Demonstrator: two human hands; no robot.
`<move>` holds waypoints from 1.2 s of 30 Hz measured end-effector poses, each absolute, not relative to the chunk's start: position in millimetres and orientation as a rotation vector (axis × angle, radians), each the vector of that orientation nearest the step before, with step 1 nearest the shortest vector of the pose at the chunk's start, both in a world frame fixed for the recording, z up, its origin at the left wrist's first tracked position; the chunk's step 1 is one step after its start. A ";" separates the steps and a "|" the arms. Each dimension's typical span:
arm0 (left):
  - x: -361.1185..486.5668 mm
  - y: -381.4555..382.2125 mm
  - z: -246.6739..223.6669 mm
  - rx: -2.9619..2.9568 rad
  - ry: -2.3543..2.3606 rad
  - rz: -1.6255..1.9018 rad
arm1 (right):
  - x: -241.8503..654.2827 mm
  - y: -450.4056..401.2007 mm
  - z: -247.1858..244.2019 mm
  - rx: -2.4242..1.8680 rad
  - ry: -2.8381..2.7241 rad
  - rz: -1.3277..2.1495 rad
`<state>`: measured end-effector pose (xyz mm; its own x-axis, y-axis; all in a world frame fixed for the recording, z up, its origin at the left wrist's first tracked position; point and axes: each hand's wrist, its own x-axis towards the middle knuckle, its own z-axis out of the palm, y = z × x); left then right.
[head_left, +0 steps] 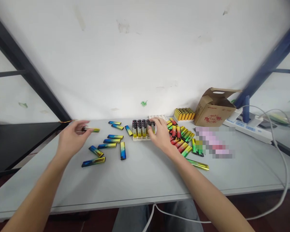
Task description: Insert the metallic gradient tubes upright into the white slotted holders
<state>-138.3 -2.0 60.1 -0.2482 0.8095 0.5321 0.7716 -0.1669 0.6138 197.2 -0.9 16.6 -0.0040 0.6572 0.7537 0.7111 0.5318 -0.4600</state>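
Several lighters with dark tops and yellow lower parts (pixel 141 128) stand upright in rows in a white tray (pixel 138 139) near the middle of the table. My right hand (pixel 159 132) is at the tray's right side, its fingers around the lighters at that end. At the left, my left hand (pixel 73 137) pinches a lighter (pixel 95 130) with a yellow-green end; its other end is partly hidden by the fingers. Blue and yellow lighters (pixel 110 141) lie scattered between my left hand and the tray.
Red, green and yellow lighters (pixel 182 146) lie piled right of my right hand. Behind are a white tray (pixel 157 117), a block of yellow-orange lighters (pixel 184 114) and an open cardboard box (pixel 214 111). A power strip (pixel 248 129) and white cable (pixel 284 161) are at the right.
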 end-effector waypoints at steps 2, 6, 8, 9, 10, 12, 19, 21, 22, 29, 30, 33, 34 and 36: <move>-94.8 2.1 71.0 1.916 1.630 1.547 | 196.5 -3.5 19.0 -1.112 -1.724 -0.052; -22.8 8.2 75.8 2.105 1.140 1.568 | 193.6 -8.8 22.3 -0.998 -1.822 -0.045; 1.8 8.1 70.6 2.211 1.047 1.566 | 191.3 -9.8 22.0 -0.980 -1.855 -0.036; 11.1 7.4 66.6 2.260 1.029 1.581 | 190.0 -9.8 21.3 -0.985 -1.866 -0.021; 18.4 6.6 62.1 2.290 1.021 1.601 | 188.8 -9.6 20.3 -0.999 -1.869 0.001; 27.3 5.3 52.5 2.282 1.018 1.651 | 186.6 -9.1 18.1 -1.035 -1.859 0.057; 25.9 0.6 35.0 2.191 1.030 1.885 | 180.1 -13.0 20.2 -1.029 -1.829 0.010; 26.8 -3.1 34.7 2.181 1.058 1.941 | 178.0 -14.2 20.7 -1.000 -1.827 -0.031; 27.9 -5.1 34.4 2.186 1.068 1.957 | 177.0 -14.5 20.0 -0.985 -1.831 -0.037; 29.5 -10.3 25.9 2.328 0.929 1.974 | 172.3 -17.2 10.6 -0.950 -1.848 0.128; 28.3 -9.9 24.2 2.335 0.909 1.986 | 173.2 -17.3 11.7 -0.958 -1.779 0.197; 25.4 -8.9 18.9 2.350 0.885 1.949 | 179.2 -14.5 17.8 -0.934 -1.527 0.482; 24.9 -8.7 17.2 2.360 0.887 1.915 | 181.9 -12.4 19.8 -0.907 -1.457 0.605; 24.5 -8.6 14.0 2.384 0.914 1.830 | 187.3 -7.6 22.8 -0.866 -1.337 0.866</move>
<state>24.5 -8.6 14.0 0.1517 0.4420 0.8841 0.4414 -0.8306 0.3395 187.3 -7.6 22.8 0.0431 0.9004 0.4329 -0.0272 0.4342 -0.9004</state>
